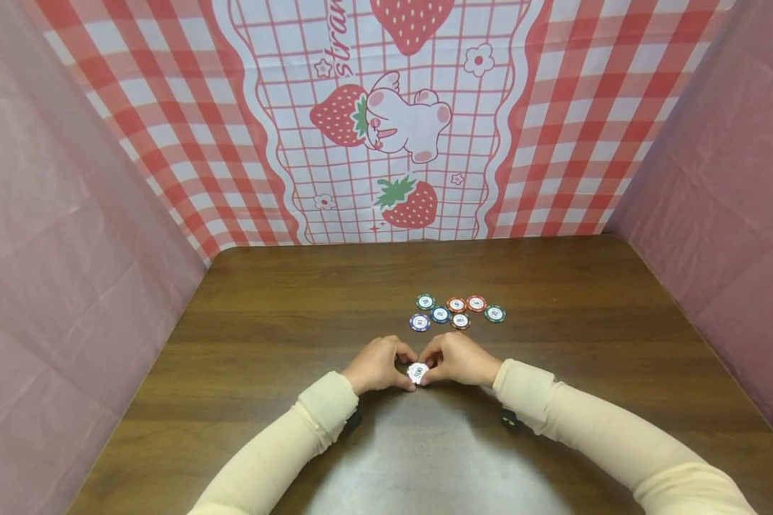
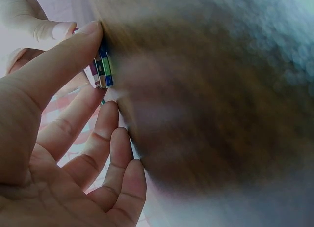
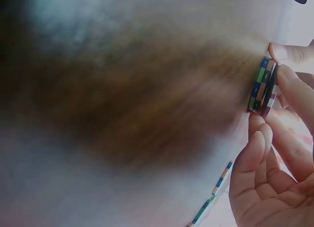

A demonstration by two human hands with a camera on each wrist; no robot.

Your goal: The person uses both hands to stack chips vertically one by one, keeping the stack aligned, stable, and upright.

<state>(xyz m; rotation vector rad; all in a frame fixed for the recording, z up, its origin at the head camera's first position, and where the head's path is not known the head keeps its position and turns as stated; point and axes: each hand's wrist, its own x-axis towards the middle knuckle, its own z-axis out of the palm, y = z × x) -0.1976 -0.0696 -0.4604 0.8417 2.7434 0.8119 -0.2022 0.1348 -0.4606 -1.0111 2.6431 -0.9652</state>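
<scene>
A short stack of poker chips (image 1: 418, 373) lies on the table between the two hands, a white-faced chip on top. Seen edge-on in the left wrist view, the stack (image 2: 103, 70) shows blue, green, black and maroon bands. My left hand (image 1: 378, 366) holds the stack's left side between thumb and index finger. From the other side, my right hand (image 1: 459, 359) pinches it, thumb in front and index finger behind. In the right wrist view the top chip (image 3: 270, 100) tilts slightly away from the chips (image 3: 259, 84) under it. Fingers partly cover the stack's rim.
Beyond the hands, several loose chips lie flat in a group, among them a blue chip (image 1: 419, 322), a red chip (image 1: 477, 304) and a green chip (image 1: 495, 314). The wooden table (image 1: 283, 286) meets a checked cloth (image 1: 193, 143) behind and pink cloth (image 1: 715, 186) at the sides.
</scene>
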